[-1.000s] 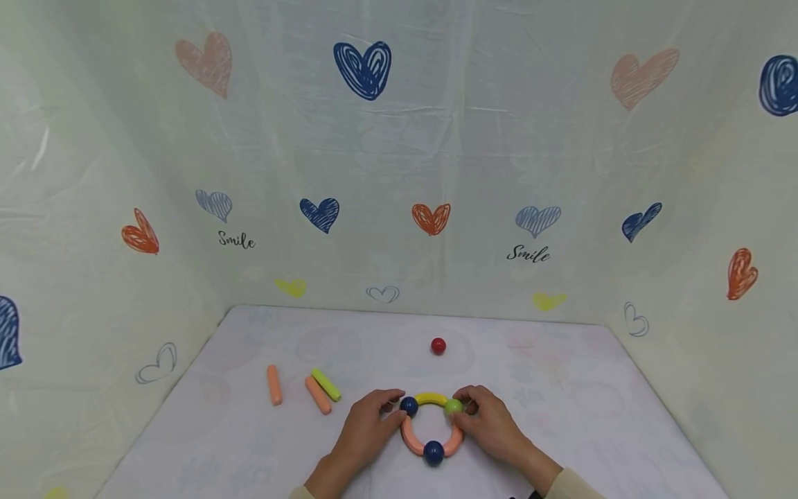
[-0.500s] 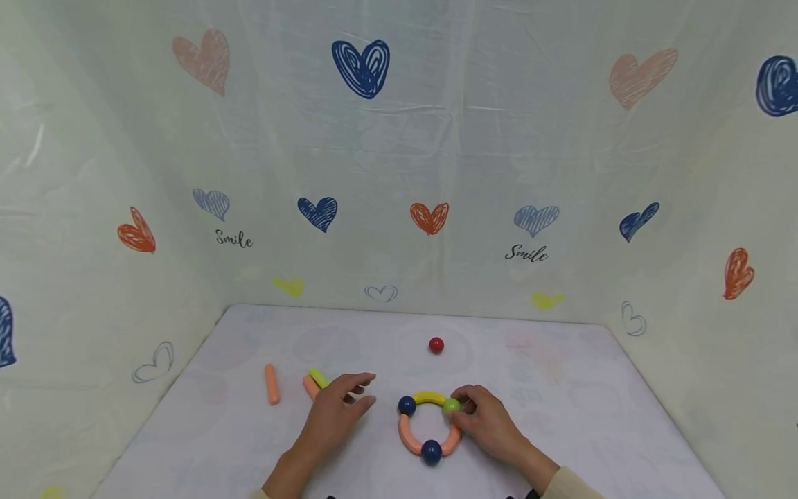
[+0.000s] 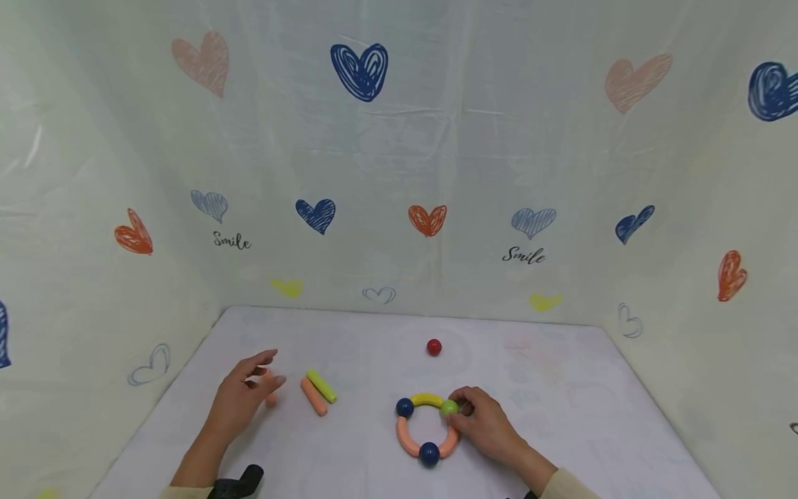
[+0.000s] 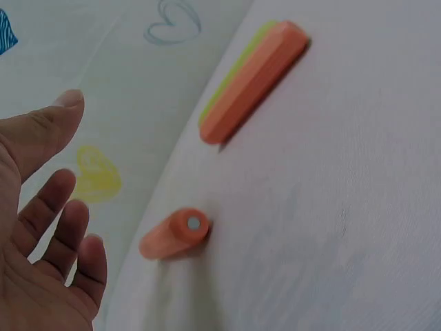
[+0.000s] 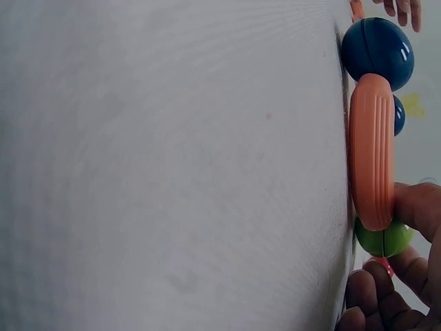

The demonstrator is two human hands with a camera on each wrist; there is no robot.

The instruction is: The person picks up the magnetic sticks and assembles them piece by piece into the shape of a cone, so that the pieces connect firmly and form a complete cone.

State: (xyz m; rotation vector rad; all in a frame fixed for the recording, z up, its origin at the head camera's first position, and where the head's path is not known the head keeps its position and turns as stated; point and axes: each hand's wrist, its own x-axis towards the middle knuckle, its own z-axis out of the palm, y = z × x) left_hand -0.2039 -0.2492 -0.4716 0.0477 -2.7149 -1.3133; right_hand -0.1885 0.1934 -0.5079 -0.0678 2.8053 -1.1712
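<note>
Green glossy ball, head view: pinched in the right grip; ringed with it, leftward of that grip: two navy balls, curved yellow rod, two curved orange rods. Left grip: loose, holding nothing, near a straight orange rod. Left wrist view: that rod just apart from it. Right wrist view: ball between thumb and finger.
</note>
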